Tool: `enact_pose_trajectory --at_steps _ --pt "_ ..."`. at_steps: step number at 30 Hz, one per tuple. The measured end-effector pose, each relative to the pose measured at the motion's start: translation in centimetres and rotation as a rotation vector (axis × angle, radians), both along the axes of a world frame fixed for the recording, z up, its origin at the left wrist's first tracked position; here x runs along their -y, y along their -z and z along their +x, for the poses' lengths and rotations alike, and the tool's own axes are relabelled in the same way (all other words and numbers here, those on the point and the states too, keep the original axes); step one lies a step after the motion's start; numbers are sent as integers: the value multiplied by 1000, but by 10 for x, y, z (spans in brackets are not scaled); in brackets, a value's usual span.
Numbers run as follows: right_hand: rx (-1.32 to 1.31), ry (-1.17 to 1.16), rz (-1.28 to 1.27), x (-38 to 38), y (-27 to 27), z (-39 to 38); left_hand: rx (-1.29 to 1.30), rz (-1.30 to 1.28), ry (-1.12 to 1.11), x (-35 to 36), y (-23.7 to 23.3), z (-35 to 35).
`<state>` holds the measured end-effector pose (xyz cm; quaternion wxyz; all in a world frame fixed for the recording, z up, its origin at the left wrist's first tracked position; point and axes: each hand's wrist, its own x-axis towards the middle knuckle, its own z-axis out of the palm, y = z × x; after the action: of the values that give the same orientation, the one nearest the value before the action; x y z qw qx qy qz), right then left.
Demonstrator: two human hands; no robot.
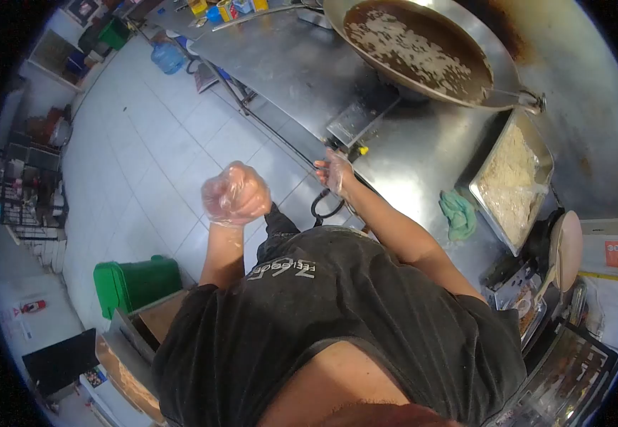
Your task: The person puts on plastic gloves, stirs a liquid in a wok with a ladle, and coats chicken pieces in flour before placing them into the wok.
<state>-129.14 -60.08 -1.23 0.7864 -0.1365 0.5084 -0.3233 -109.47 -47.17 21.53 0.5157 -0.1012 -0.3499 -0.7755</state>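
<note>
My left hand (236, 193), in a clear plastic glove, is closed in a fist over the tiled floor, left of the counter; whatever it may hold is hidden. At the counter's front edge is my right hand (335, 172), also in clear plastic, its fingers slightly bent and apart with nothing visible in them. Just beyond it are a metal box-like part (359, 121) and a small yellow knob (364, 150). A large wok (512, 78) holds brown liquid with many pale pieces floating in it (401, 43). A metal tray (494, 220) of pale crumbly material stands at the right.
A green cloth (457, 214) lies on the steel counter (408, 160). Pans (566, 249) and a dark rack (572, 373) are at the right. On the left are a green bin (135, 281), a cardboard box (128, 370) and shelving (21, 181). A blue water bottle (167, 58) stands farther back.
</note>
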Motion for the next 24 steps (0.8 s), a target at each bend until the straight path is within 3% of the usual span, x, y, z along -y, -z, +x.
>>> enact_pose_trajectory --at_steps 2,5,7,8,10,12,14,15,18,19,22,24 --pt "-45 118 -78 19 29 17 -1 81 -77 19 2 47" --pt "-277 429 -86 15 28 56 -39 153 -138 49 4 117" --pt "-395 389 -96 21 28 58 -41 158 -168 71 7 163" --pt "-497 497 -103 17 17 68 -46 179 -172 84 5 184" --pt "-920 313 -329 4 13 67 -52 239 -178 102 4 219" --pt "-1096 194 -470 8 88 37 -21 254 -187 120 1 252" --pt "-1032 308 -448 3 64 51 -1 269 -210 130 -1 283" --pt "-921 365 -275 4 16 72 5 271 -228 135 -3 296" --pt "-654 -72 -3 16 65 74 -8 258 -272 150 -3 331" --pt "-719 -327 -63 22 -21 112 -21 253 -285 153 1 340" --pt "-794 -394 -339 73 -33 160 -49 350 -353 167 17 365" --pt "-874 -348 -605 155 -32 183 -46 447 -395 183 29 380"
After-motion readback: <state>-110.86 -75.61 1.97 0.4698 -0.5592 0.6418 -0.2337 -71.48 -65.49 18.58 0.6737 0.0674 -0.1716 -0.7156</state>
